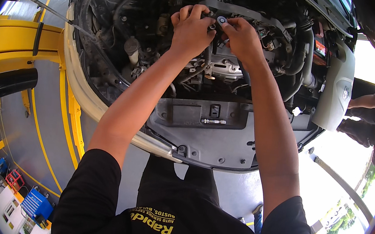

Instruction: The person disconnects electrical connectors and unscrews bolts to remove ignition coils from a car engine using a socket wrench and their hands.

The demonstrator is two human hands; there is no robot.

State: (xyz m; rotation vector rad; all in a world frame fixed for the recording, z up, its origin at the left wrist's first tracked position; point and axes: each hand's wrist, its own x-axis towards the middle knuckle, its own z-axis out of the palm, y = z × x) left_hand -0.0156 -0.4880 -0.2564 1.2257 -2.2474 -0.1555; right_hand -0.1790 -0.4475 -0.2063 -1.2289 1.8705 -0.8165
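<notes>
Both my arms reach over an open engine bay. My left hand [192, 32] is closed at the back of the engine, its fingertips curled round a dark part that I cannot make out. Just beside it, my right hand [244, 40] pinches a small piece with a round grey head [222, 20], which looks like the head of a ratchet. The rest of that piece is hidden by my fingers. Below my hands shows a silvery metal heat shield [226, 68]. Nearer me, a short stepped silver metal rod [213, 121] lies on the grey plastic front cover [202, 146].
A silver-grey engine cover [338, 88] stands upright at the right, near a thick black hose [310, 52]. Another person's arm [364, 101] shows at the far right. Yellow lift arms [23, 40] and a blue tool cabinet [37, 204] are at the left.
</notes>
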